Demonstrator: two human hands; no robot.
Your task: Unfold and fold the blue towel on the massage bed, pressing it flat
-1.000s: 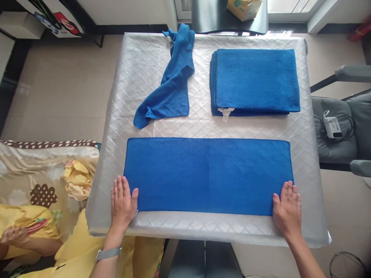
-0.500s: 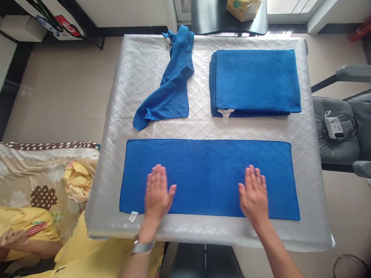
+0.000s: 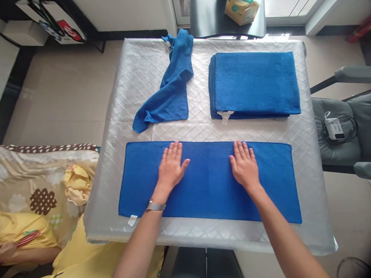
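Note:
A blue towel lies spread lengthwise near the front of the table, a white tag at its lower left edge. Palm down on its left half is my left hand, fingers stretched toward the far edge. My right hand rests flat on the right half in the same way, its fingertips near that edge. Neither hand grips anything. Behind, a crumpled blue towel lies twisted at the back left. A neat stack of folded blue towels sits at the back right, with white tags showing at its front.
A silver quilted cover drapes the table. To the right, a grey chair holds a white adapter with coiled cable. A dark chair with a yellow box stands behind. At lower left, another person's arm shows beside patterned bedding.
Both hands have slid forward over the spread towel, toward its far edge, and come closer together. The towels have stayed in place.

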